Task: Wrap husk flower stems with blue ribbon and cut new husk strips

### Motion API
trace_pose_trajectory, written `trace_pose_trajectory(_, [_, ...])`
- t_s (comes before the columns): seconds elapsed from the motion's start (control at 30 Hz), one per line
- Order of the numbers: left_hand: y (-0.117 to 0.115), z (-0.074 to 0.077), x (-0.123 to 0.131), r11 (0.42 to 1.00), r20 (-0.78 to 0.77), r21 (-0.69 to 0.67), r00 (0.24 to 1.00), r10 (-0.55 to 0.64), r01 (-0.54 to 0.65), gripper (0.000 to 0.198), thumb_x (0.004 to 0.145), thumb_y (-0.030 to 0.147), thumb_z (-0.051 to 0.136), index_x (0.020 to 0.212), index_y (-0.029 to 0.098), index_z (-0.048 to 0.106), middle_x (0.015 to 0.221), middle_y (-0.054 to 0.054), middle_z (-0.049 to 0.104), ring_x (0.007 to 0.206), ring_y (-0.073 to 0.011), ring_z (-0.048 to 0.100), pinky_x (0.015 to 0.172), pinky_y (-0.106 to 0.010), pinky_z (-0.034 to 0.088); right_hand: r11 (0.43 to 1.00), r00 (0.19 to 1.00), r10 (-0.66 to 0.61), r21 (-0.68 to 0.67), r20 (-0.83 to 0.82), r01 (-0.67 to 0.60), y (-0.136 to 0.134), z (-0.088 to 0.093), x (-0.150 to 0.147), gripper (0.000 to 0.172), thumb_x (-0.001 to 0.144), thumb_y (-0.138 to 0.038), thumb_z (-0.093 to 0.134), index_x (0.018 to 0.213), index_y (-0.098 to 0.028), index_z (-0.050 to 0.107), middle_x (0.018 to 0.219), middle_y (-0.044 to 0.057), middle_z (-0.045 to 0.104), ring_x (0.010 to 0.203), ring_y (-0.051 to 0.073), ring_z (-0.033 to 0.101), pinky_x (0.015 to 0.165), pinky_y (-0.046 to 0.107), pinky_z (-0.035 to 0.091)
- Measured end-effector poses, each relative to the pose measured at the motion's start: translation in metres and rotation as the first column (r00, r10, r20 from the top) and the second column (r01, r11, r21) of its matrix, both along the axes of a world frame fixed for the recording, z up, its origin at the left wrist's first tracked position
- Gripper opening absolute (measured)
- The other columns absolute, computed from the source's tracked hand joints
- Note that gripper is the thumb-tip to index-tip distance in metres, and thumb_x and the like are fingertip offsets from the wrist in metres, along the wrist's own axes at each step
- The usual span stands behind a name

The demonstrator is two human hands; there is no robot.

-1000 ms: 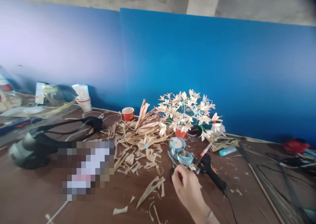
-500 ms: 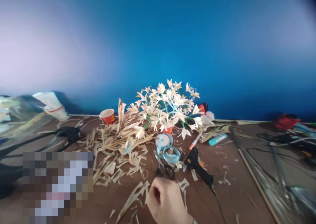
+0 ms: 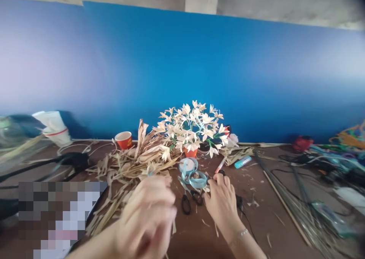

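Note:
My left hand (image 3: pixel 149 213) is raised at the lower middle, with curled fingers smeared by motion; anything in them cannot be made out. My right hand (image 3: pixel 224 200) reaches over the black glue gun (image 3: pixel 239 202), thumb apart from the other fingers, covering most of the gun. Black-handled scissors (image 3: pixel 186 205) lie on the table between my hands. Just beyond them are two rolls of light blue ribbon (image 3: pixel 198 181). Behind stands a bunch of pale husk flowers (image 3: pixel 196 124) on green stems, in an orange-red cup (image 3: pixel 190 152).
Dry husks (image 3: pixel 137 152) and scraps cover the table's left middle, by another orange-red paper cup (image 3: pixel 124 140). A turquoise packet (image 3: pixel 242 162) lies to the right. Thin rods (image 3: pixel 288 209) and cables line the right side. A blue wall (image 3: pixel 182 69) stands behind.
My right hand has moved from the scissors forward and right, over the glue gun. My left hand has come into view. The camera has tilted up slightly, showing the wall's top edge.

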State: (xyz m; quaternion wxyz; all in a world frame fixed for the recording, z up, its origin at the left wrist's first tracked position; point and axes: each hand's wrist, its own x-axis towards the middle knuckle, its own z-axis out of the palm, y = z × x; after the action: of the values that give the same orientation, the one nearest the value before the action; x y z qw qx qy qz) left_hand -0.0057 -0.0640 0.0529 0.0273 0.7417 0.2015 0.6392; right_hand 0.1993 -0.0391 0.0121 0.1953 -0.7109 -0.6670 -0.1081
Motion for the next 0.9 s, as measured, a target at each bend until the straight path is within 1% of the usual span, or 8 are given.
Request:
trace_pose_trajectory(0.1, [0.049, -0.008, 0.024, 0.98, -0.059, -0.195, 0.998, 0.017, -0.028, 0.019, 0.077, 0.007, 0.046, 0.091, 0.018, 0.053, 0.082, -0.006, 0.056, 0.079, -0.0184, 0.054, 0.071, -0.037, 0.046, 0.999, 0.999, 0.04, -0.036, 0.014, -0.039, 0.004, 0.001, 0.002, 0.012, 0.072, -0.013, 0.05, 0.066, -0.018, 0.06, 0.094, 0.009, 0.056, 0.091, 0.025, 0.046, 0.074, 0.034, 0.031])
trace_pose_trajectory(0.2, [0.071, -0.029, 0.038, 0.934, -0.232, -0.338, 0.972, 0.039, -0.118, 0.02, 0.076, 0.007, 0.043, 0.088, 0.018, 0.055, 0.086, -0.006, 0.058, 0.085, -0.0196, 0.053, 0.077, -0.038, 0.043, 0.994, 0.988, 0.094, -0.046, -0.122, -0.1, 0.006, 0.013, 0.007, 0.013, 0.073, -0.017, 0.049, 0.063, -0.018, 0.059, 0.09, 0.007, 0.057, 0.09, 0.023, 0.044, 0.072, 0.032, 0.03])
trace_pose_trajectory(0.3, [0.07, -0.044, 0.039, 0.925, -0.352, -0.346, 0.936, 0.027, -0.157, 0.026, 0.073, 0.008, 0.047, 0.094, 0.019, 0.057, 0.089, -0.007, 0.06, 0.088, -0.0218, 0.052, 0.079, -0.04, 0.041, 0.962, 0.884, 0.052, -0.214, -0.465, -0.169, 0.009, 0.032, 0.014, 0.015, 0.07, -0.019, 0.048, 0.055, -0.017, 0.051, 0.065, 0.002, 0.051, 0.072, 0.017, 0.045, 0.061, 0.025, 0.029])
trace_pose_trajectory(0.4, [0.062, -0.045, 0.039, 0.939, -0.397, -0.312, 0.918, 0.013, -0.148, 0.031, 0.072, 0.011, 0.051, 0.101, 0.021, 0.056, 0.095, -0.008, 0.061, 0.091, -0.0231, 0.051, 0.08, -0.04, 0.04, 0.902, 0.795, 0.026, -0.328, -0.606, -0.28, 0.014, 0.044, 0.018, 0.023, 0.07, -0.021, 0.042, 0.048, -0.018, 0.038, 0.047, -0.005, 0.03, 0.048, 0.009, 0.032, 0.047, 0.021, 0.023])
trace_pose_trajectory(0.57, [0.054, -0.04, 0.048, 0.931, -0.421, -0.323, 0.907, 0.018, -0.168, 0.022, 0.071, 0.019, 0.059, 0.093, 0.02, 0.058, 0.088, -0.006, 0.064, 0.086, -0.0226, 0.052, 0.076, -0.038, 0.039, 0.876, 0.726, 0.045, -0.323, -0.686, -0.359, 0.019, 0.042, 0.009, 0.021, 0.068, -0.023, 0.041, 0.05, -0.019, 0.032, 0.047, -0.007, 0.022, 0.045, 0.007, 0.023, 0.041, 0.02, 0.018])
trace_pose_trajectory(0.67, [0.055, -0.04, 0.053, 0.91, -0.437, -0.315, 0.892, 0.113, -0.269, 0.021, 0.069, 0.018, 0.061, 0.089, 0.02, 0.057, 0.091, -0.006, 0.06, 0.088, -0.0235, 0.051, 0.075, -0.038, 0.039, 0.89, 0.714, 0.059, -0.288, -0.698, -0.354, 0.023, 0.036, 0.005, 0.02, 0.067, -0.023, 0.041, 0.05, -0.019, 0.032, 0.048, -0.007, 0.022, 0.045, 0.007, 0.023, 0.041, 0.02, 0.017])
trace_pose_trajectory(0.77, [0.057, -0.041, 0.057, 0.888, -0.473, -0.259, 0.852, 0.226, -0.38, 0.015, 0.068, 0.016, 0.06, 0.082, 0.021, 0.056, 0.099, -0.007, 0.055, 0.092, -0.0249, 0.048, 0.075, -0.039, 0.037, 0.914, 0.731, 0.076, -0.246, -0.678, -0.324, 0.029, 0.029, 0.004, 0.02, 0.068, -0.022, 0.04, 0.049, -0.018, 0.037, 0.048, -0.006, 0.024, 0.045, 0.007, 0.025, 0.04, 0.019, 0.017])
trace_pose_trajectory(0.9, [0.062, -0.045, 0.06, 0.891, -0.526, -0.239, 0.823, 0.215, -0.386, 0.006, 0.073, 0.016, 0.054, 0.072, 0.021, 0.057, 0.091, -0.005, 0.056, 0.087, -0.0232, 0.049, 0.072, -0.037, 0.037, 0.941, 0.798, 0.087, -0.215, -0.597, -0.263, 0.034, 0.022, 0.008, 0.024, 0.07, -0.021, 0.04, 0.049, -0.015, 0.048, 0.045, -0.005, 0.032, 0.045, 0.007, 0.032, 0.042, 0.019, 0.02])
